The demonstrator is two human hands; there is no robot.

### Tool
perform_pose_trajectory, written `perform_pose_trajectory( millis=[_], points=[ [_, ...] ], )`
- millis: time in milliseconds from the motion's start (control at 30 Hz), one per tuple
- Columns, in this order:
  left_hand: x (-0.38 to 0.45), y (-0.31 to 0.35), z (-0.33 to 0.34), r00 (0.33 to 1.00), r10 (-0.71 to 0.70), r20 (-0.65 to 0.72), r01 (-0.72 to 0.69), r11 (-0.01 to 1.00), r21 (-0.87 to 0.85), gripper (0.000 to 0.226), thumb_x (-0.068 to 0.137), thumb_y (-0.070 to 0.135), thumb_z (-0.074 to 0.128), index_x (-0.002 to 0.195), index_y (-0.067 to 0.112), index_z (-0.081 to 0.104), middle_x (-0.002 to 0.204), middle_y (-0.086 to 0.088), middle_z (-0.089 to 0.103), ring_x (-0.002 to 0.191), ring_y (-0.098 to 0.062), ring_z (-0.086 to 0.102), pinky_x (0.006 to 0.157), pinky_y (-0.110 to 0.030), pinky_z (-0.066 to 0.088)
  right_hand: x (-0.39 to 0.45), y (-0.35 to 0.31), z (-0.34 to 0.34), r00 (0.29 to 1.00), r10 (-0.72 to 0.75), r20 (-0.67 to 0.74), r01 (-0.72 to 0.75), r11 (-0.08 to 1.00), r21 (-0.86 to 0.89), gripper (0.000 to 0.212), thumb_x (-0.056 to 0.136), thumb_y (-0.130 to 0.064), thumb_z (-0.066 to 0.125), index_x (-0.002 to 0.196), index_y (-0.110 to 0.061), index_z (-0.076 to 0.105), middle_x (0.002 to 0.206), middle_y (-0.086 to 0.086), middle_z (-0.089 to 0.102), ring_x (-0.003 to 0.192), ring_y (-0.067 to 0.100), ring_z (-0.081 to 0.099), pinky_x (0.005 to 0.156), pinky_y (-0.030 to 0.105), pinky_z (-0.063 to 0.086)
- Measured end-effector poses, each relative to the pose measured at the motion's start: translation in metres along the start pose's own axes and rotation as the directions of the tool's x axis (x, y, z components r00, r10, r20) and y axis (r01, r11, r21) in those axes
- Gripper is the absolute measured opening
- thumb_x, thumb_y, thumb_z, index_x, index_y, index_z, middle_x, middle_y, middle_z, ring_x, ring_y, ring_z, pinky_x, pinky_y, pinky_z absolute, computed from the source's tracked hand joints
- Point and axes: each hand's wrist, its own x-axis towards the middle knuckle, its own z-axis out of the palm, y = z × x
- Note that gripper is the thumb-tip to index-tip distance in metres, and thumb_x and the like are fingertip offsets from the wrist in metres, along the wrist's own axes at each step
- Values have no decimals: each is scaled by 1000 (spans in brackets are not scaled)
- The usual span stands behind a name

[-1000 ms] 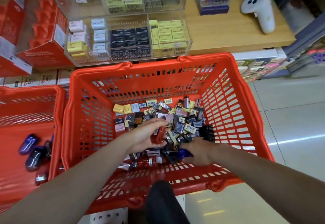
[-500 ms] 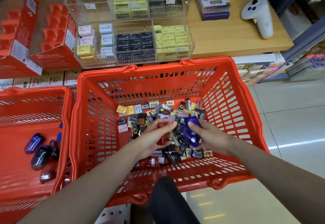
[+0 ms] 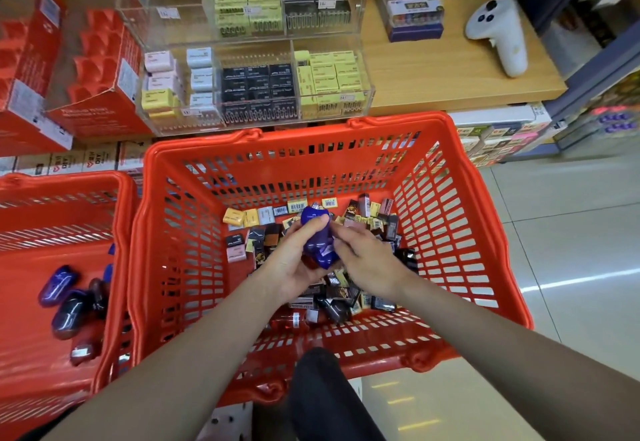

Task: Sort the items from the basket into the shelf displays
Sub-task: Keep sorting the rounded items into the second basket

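Evidently the glossy blue packet [image 3: 317,239] could be dropped among the small boxes [image 3: 346,288] if it slid during a handover. It was held above the basket [image 3: 450,218]: left hand [image 3: 292,260] curled around it from below, right hand [image 3: 367,260] pinching its right edge with bent fingers.
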Motion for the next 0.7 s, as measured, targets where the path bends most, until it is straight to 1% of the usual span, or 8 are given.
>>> perform_pose_trajectory(
  millis=[67,100,133,200,300,467,633,700],
  points=[
    [0,5,-7,1000,4,-10,-4,1000,1,73,57,19,93,122,16,60,121,-16,66,98,-33,72,72,-44,60,2,16,-19,999,19,-26,-20,997,-70,40,105,-20,36,144,-26,45,139,-13,44,76,1,66,65,16,52],
    [1,9,-12,1000,12,-24,-11,1000,7,73,55,16,93,121,16,60,122,-16,64,97,-34,72,71,-44,60,3,26,-31,997,56,-57,-67,975,-214,41,102,-15,43,142,-19,47,144,-4,44,70,1,64,63,16,52],
    [2,13,-17,999,22,-35,-21,1000,22,72,54,14,92,119,16,61,122,-16,63,93,-33,74,71,-44,60,3,37,-41,991,111,-80,-135,896,-423,45,98,-13,51,143,-16,44,146,3,44,83,8,64,75,22,54],
    [5,21,-29,997,49,-53,-45,996,80,71,53,13,92,117,17,62,121,-15,63,89,-28,74,71,-44,60,4,58,-48,983,184,3,-100,551,-828,66,90,-24,64,146,-12,31,142,10,45,118,24,55,101,38,43],
    [9,24,-45,993,68,-99,-51,985,165,74,54,12,92,121,18,60,122,-12,63,87,-25,75,72,-45,60,5,79,-36,953,272,137,97,155,-983,91,87,-46,66,152,-9,14,143,13,43,130,30,43,110,45,29],
    [10,20,-62,991,69,-113,-38,965,258,76,51,15,95,119,19,62,121,-11,63,87,-26,75,72,-44,60,11,90,-22,972,227,64,42,103,-994,91,86,-36,69,150,-8,11,140,15,44,127,33,45,109,45,30],
    [3,24,-65,986,72,-153,-34,971,236,82,43,20,96,117,21,62,122,-11,62,101,-33,70,72,-44,60,3,81,-36,970,214,115,103,66,-992,59,91,-24,65,140,-9,35,135,15,41,119,33,49,105,43,40],
    [-1,27,-66,984,80,-161,-42,973,225,84,43,21,95,119,21,59,124,-12,61,105,-35,69,72,-44,60,2,72,-38,962,247,116,85,133,-987,45,97,-32,58,134,-8,48,134,12,42,115,29,53,99,40,45]
  ],
)
